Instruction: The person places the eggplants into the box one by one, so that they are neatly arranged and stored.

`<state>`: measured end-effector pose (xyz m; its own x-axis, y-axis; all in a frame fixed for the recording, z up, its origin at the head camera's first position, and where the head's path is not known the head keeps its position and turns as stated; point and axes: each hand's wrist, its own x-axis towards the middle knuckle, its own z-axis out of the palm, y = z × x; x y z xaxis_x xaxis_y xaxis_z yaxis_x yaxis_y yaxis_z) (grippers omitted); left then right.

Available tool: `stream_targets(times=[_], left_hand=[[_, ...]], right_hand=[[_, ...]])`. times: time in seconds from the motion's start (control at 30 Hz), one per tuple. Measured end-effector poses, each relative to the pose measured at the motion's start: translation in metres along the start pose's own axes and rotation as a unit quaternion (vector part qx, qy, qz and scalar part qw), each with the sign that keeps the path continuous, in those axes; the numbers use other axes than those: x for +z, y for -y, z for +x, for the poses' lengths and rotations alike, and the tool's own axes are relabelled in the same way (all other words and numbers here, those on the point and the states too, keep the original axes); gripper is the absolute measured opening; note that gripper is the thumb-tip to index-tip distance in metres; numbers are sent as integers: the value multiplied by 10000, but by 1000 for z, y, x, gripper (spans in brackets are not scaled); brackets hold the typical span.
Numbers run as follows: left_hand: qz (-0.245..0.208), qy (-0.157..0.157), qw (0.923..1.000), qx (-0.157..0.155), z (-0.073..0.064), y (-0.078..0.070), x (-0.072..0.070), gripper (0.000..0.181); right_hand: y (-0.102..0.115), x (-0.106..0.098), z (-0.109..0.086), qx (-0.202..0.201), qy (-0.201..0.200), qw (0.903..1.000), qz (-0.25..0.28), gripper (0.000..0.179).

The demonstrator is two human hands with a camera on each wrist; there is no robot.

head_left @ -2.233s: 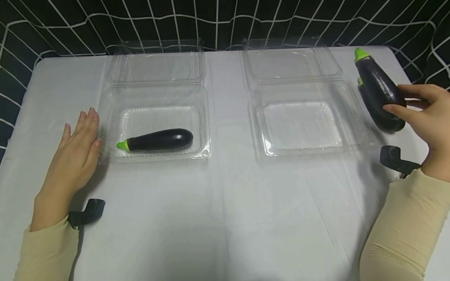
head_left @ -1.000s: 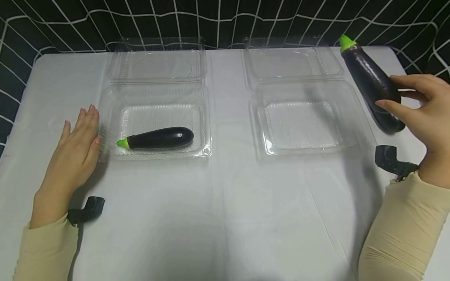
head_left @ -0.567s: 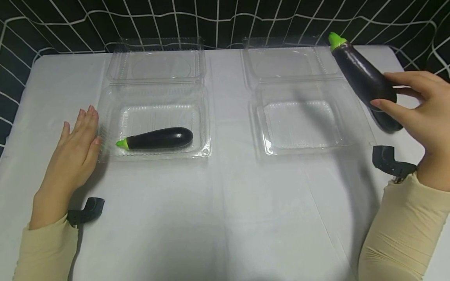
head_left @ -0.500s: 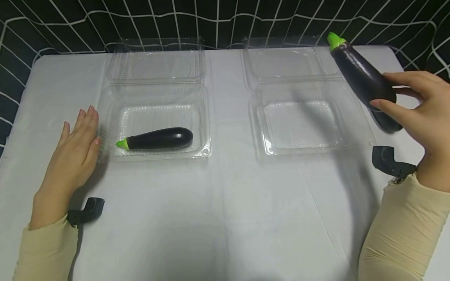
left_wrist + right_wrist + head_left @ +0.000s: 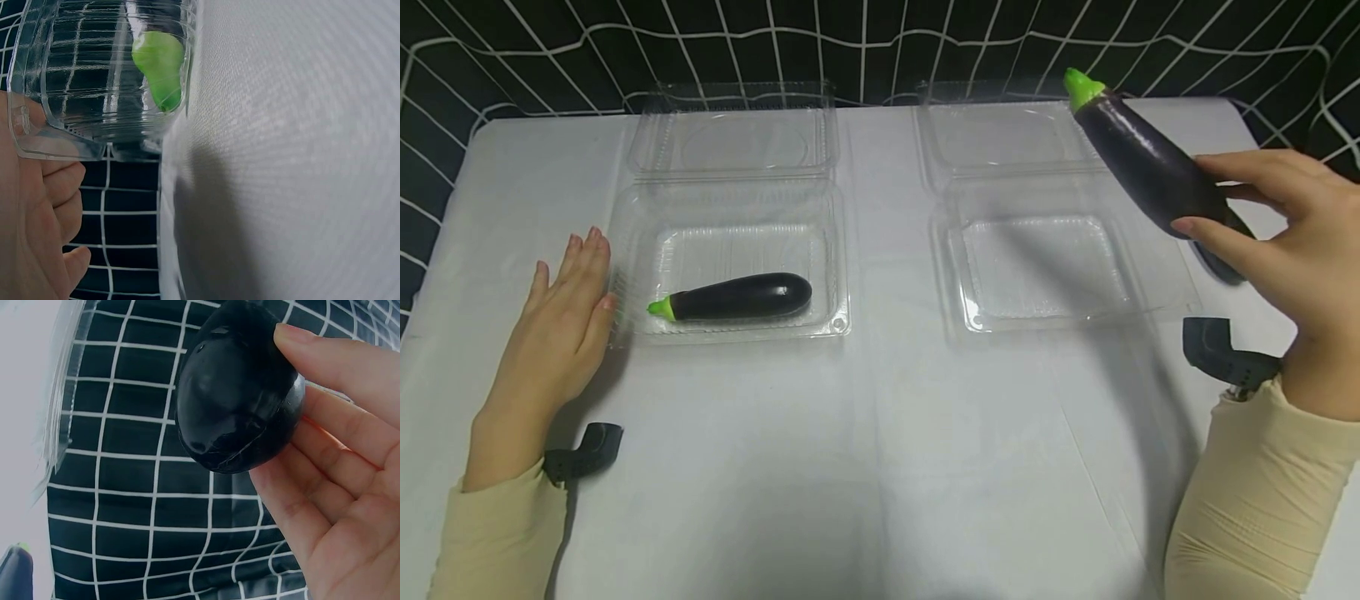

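My right hand [image 5: 1292, 233] grips a dark purple eggplant [image 5: 1150, 158] by its thick end, thumb on the near side. It is raised and tilted, with its green stem pointing to the far left over the right clear plastic clamshell box [image 5: 962, 275]. In the right wrist view the eggplant's rounded end [image 5: 237, 394] fills the middle. Partly hidden beneath lies another eggplant [image 5: 1219, 265] on the table. My left hand [image 5: 553, 333] rests with straight fingers at the left edge of the left clamshell box [image 5: 844, 250]. A third eggplant [image 5: 741, 297] lies inside that box, stem to the left.
Both boxes stand with their lids folded back, the left lid [image 5: 737, 150] and the right lid [image 5: 1000, 137] towards the far edge. A white cloth [image 5: 880, 450] covers the table. Dark fabric with a white grid [image 5: 880, 58] hangs behind and at the sides.
My right hand has lifted the eggplant from beside the other one and carried it left, towards the right box. My left hand has stayed where it was.
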<state>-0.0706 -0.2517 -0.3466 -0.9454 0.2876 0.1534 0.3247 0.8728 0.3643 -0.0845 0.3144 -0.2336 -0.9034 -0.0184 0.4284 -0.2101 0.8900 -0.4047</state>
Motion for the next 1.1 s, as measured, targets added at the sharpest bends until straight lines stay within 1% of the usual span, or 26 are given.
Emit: stream_targets(times=[0.3,0.5,0.67,0.7,0.73,0.77,0.8,0.87,0.93,0.97,1.0,1.03,1.1], left_hand=[[-9,-33,10000,16,0,0,1,54],[-20,-25,10000,-7,0,0,1,54],[-38,10,10000,13,-1,2,2,54],[-36,29,10000,13,-1,3,2,54],[-40,48,10000,19,-1,3,2,54],[-43,61,10000,28,-1,3,3,54],[-38,66,10000,42,-1,4,4,54],[-33,57,10000,52,-1,4,4,54],[-17,16,10000,58,0,4,4,53],[-5,0,10000,52,0,4,4,53],[14,-15,10000,45,0,4,4,53],[33,-27,10000,34,0,5,4,53],[80,-48,10000,6,1,5,3,53]], right_hand=[[12,0,-1,-337,44,9994,-13,51],[19,0,-3,-792,23,9968,-79,54],[23,3,-7,-970,-3,9952,92,55],[23,4,-8,-1007,-15,9948,132,54],[23,5,-9,-1055,-27,9942,211,44],[23,5,-9,-1125,-39,9932,289,37],[23,6,-9,-1187,-48,9924,334,37],[23,7,-10,-1295,-58,9906,435,51],[25,9,-9,-1356,-27,9899,414,53],[26,9,-9,-1360,10,9901,336,44],[28,10,-8,-1356,41,9904,252,39],[29,11,-8,-1360,69,9905,190,40],[32,13,-7,-1331,148,9910,21,54]])
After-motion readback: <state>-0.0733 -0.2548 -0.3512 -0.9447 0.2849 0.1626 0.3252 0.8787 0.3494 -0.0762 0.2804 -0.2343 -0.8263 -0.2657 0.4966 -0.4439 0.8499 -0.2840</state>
